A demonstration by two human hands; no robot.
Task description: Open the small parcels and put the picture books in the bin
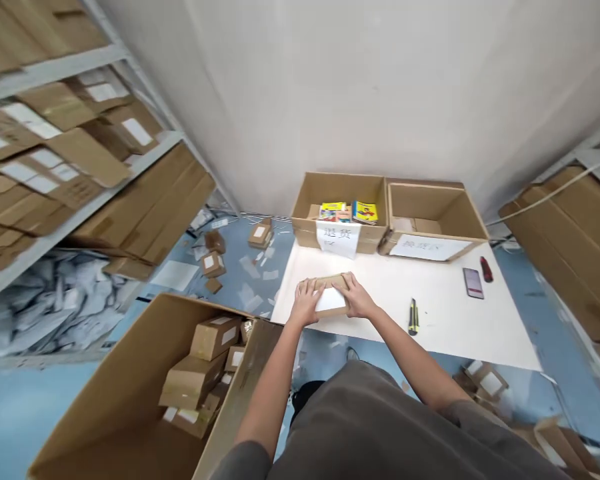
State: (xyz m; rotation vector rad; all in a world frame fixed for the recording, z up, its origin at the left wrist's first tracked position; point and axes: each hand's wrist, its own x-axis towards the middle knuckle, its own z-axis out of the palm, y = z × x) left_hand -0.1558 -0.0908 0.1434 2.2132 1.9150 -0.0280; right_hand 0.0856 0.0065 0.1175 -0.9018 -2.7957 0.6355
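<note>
White table (370, 287), pale wall (360, 87), blue floor (45, 393), hand-held cardboard box (331, 300).

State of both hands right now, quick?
Left hand: holding the left end of a small cardboard box.
Right hand: holding the same box's right end.

parcel (331, 281): matt cardboard | label (332, 300): paper | tabletop (450, 313): smooth | phone (473, 283): glossy

“退货” on paper sign (338, 241), left carton (371, 240)
</note>
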